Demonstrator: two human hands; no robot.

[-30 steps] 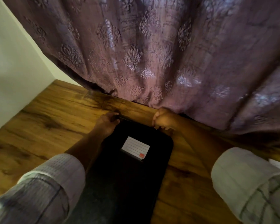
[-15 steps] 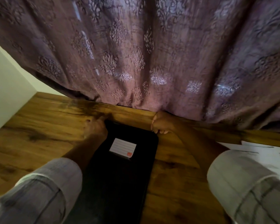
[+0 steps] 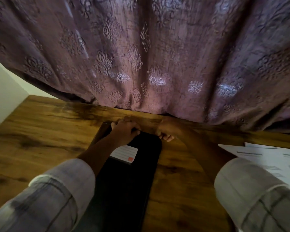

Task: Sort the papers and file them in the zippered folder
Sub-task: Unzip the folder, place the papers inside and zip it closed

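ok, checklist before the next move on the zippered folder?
1. Left hand grips the folder at its far edge: ok.
2. Right hand pinches its far right corner: ok.
3. Whether it is unzipped: cannot tell.
4. Folder lies on the table: ok.
5. Papers on the table to the right, apart from the folder: ok.
6. Curtain clear of the hands: not ok, its hem hangs right at the right hand and might snag.
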